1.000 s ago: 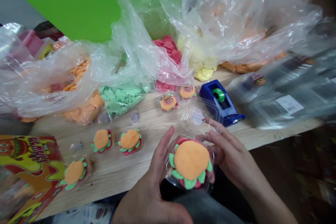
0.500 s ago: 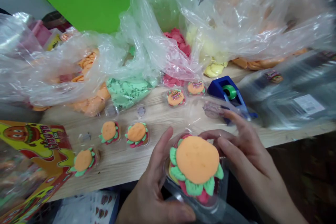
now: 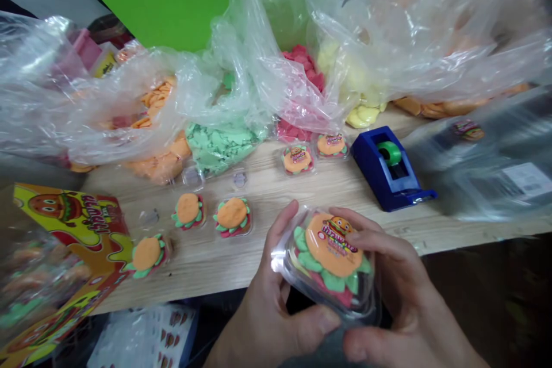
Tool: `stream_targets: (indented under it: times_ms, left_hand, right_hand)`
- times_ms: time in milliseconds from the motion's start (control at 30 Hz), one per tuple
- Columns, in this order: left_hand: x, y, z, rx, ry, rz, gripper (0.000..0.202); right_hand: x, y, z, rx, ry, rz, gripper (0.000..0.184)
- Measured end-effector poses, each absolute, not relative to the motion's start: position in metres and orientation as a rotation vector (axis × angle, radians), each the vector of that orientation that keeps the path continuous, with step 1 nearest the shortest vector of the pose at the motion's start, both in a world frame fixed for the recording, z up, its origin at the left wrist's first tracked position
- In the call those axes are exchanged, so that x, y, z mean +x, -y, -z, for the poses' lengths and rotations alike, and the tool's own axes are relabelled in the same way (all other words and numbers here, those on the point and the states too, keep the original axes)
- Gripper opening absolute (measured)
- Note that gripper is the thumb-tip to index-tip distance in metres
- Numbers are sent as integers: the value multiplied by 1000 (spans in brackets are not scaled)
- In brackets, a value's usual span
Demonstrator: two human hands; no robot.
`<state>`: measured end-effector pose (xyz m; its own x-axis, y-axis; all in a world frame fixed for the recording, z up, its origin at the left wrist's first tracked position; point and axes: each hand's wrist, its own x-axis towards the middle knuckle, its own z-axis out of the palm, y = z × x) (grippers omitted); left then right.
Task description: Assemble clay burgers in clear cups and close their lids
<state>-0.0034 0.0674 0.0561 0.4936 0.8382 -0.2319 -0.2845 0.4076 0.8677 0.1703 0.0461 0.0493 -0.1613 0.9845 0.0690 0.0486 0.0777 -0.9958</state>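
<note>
Both my hands hold a clear plastic clamshell with a burger-shaped candy inside: orange top, green leaves, red layer. Its lid is down and bears a round burger sticker. My left hand wraps the case from the left and below, thumb under its front edge. Over the right side and lid lie the fingers of my right hand. I hold the case just off the front edge of the wooden table.
Three open burger candies and two closed small packs lie on the table. A blue tape dispenser stands right. Clear bags of orange, green, red and yellow pieces line the back. A yellow printed box sits left.
The clear lid, open and held up by my right hand earlier, is now shut over the candy. My right hand came down onto the case.
</note>
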Motion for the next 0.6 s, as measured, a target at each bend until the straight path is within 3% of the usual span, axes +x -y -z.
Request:
stream_targets:
  times_ms: [467,600]
  left_hand:
    - [-8,-67,-64,828,-593,-725,78]
    - [-5,-66,-60,858,-579,-777,78]
  right_hand:
    - [161,-39,-57,-1096,1225,-1316,45]
    - [164,-40,-55,-1055,1320,-1269,48]
